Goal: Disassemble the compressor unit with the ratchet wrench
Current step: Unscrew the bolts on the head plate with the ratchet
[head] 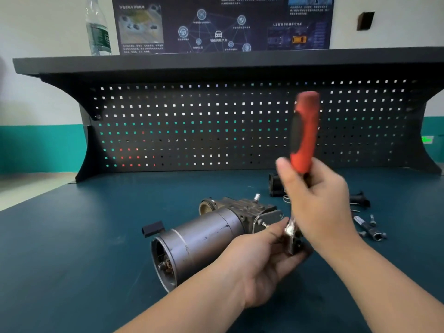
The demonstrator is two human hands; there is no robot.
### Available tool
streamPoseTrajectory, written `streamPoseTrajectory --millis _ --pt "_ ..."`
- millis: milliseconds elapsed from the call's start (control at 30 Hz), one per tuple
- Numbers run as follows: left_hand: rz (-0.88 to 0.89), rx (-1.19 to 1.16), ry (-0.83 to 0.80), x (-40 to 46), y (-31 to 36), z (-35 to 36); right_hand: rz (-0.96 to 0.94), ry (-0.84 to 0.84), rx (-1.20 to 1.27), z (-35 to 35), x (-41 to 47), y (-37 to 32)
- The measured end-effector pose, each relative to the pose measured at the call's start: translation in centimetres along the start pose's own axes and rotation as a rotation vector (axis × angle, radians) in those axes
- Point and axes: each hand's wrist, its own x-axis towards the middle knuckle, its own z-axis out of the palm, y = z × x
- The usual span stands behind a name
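Red-and-black wrench handle (304, 133) – grey compressor (206, 236) – teal bench (84, 236)

Right hand (319, 203) grips ratchet wrench (304, 133) upright; left hand (262, 263) holds its head beside compressor unit (204, 239)

Ratchet wrench (304, 131) motion-blurred; head hidden between hands; bottle (97, 27) top cut off.

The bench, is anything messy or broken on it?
Nothing looks broken. The compressor unit lies on its side with its near end open, which fits taking it apart. Loose bolts and sockets lie scattered to its right on the bench; they could roll away.
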Motion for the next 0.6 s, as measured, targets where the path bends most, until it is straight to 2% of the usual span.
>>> streamPoseTrajectory --millis 67,133,233,300,367,400,433,467,500,600 --pt "0.006 0.029 -0.023 -0.1 0.0 -0.1 -0.25 -0.097 -0.113 0.2 -0.7 -0.5" --pt "-0.001 0.048 -0.029 0.2 0.0 -0.2 -0.242 -0.065 -0.135 0.2 -0.8 -0.2" --pt "-0.023 0.022 -0.008 0.5 0.0 -0.1 0.152 0.101 -0.08 -0.1 0.3 1.0" --pt "-0.033 -0.007 -0.016 0.5 0.1 0.0 0.557 0.152 -0.09 -0.4 0.6 2.7" --pt "-0.042 -0.024 -0.049 0.3 0.1 0.1 0.975 0.172 0.039 -0.3 0.4 4.1" --pt "-0.044 -0.028 -0.055 0.3 0.1 0.1 1.103 0.191 0.095 -0.3 0.1 4.5" --pt "-0.044 -0.031 -0.052 0.3 0.1 0.1 1.149 0.199 0.095 -0.2 0.0 4.6" --pt "-0.042 -0.03 -0.044 0.3 0.1 0.0 1.104 0.199 0.054 -0.1 0.0 4.4" --pt "-0.037 -0.027 -0.033 0.3 0.1 0.0 0.976 0.206 0.015 -0.1 0.2 4.0" --pt "-0.013 -0.021 -0.005 0.4 0.0 -0.1 0.396 0.172 -0.032 -0.4 0.6 1.9"
